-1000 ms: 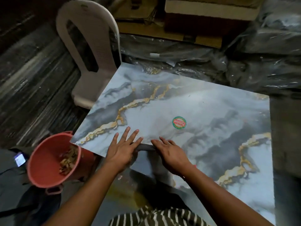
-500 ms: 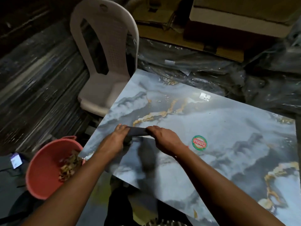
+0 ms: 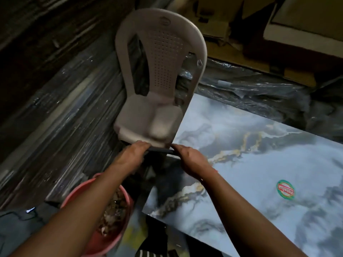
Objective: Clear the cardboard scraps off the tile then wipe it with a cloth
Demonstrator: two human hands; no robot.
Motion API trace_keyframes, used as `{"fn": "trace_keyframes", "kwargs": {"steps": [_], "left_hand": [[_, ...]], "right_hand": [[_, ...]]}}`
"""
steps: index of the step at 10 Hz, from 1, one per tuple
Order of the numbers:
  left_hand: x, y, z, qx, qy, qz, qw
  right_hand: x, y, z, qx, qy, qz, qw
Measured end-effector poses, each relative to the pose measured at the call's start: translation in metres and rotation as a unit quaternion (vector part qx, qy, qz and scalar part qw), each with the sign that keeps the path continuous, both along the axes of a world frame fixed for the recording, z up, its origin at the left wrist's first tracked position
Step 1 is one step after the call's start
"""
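Both hands hold 1 dark flat strip [image 3: 161, 151] at the tile's [image 3: 259, 173] far left corner. The left hand [image 3: 130, 157] curls its fingers over the strip's left end; the right hand [image 3: 191, 160] grips the right end. The marbled tile carries a round green sticker [image 3: 285, 188]. A pink bucket [image 3: 118, 236] containing scraps [image 3: 113, 210] sits under the left forearm. A plastic chair [image 3: 159, 78] stands just beyond the hands.

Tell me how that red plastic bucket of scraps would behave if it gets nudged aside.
The red plastic bucket probably slides easily: it looks thin-walled, and the cardboard scraps filling it are likely light. It might tip rather than slide, since it seems to narrow downward. The left hand is above it, gripping a dark cloth.
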State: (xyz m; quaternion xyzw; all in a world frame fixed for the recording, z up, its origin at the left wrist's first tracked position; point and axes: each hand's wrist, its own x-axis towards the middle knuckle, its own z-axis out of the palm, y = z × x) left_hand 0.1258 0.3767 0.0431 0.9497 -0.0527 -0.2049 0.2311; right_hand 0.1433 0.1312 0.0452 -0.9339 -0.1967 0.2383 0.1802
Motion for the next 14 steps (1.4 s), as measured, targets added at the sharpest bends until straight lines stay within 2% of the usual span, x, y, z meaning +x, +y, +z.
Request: {"fn": "trace_keyframes", "kwargs": {"steps": [1,4,5,6,7,8,9,10,11,12,13,14], "left_hand": [[0.022,0.036,-0.016,0.024,0.018,0.000,1.000],[0.089,0.090,-0.065,0.047,0.042,-0.010,0.998],[0.124,0.104,-0.090,0.070,0.064,-0.045,0.995],[0.161,0.114,-0.113,0.081,0.080,-0.042,0.993],[0.194,0.116,-0.139,0.087,0.053,-0.068,0.992],[0.227,0.117,-0.159,0.093,-0.011,-0.089,0.992],[0.247,0.128,-0.186,0.125,-0.081,-0.101,0.984],[0.246,0.138,-0.215,0.202,-0.079,-0.122,0.969],[0.231,0.138,-0.240,0.297,0.021,-0.164,0.941],[0.209,0.137,-0.260,0.317,0.064,-0.147,0.935],[0.197,0.133,-0.267,0.320,0.022,-0.132,0.938],[0.192,0.122,-0.263,0.300,0.029,-0.148,0.942]], "right_hand": [[0.022,0.029,-0.006,0.018,0.012,-0.010,1.000],[0.100,0.083,-0.051,-0.026,0.047,0.039,0.998],[0.130,0.095,-0.069,-0.051,0.048,0.034,0.997],[0.160,0.105,-0.095,-0.074,0.046,0.029,0.996],[0.191,0.114,-0.116,-0.071,0.013,0.011,0.997],[0.215,0.126,-0.136,-0.057,-0.047,-0.018,0.997],[0.227,0.140,-0.160,-0.092,-0.098,-0.018,0.991],[0.228,0.153,-0.191,-0.162,-0.042,0.011,0.986],[0.218,0.163,-0.230,-0.171,0.091,0.023,0.981],[0.199,0.169,-0.251,-0.180,0.175,0.065,0.966],[0.186,0.171,-0.257,-0.179,0.152,0.049,0.971],[0.185,0.170,-0.257,-0.174,0.139,0.035,0.974]]}}
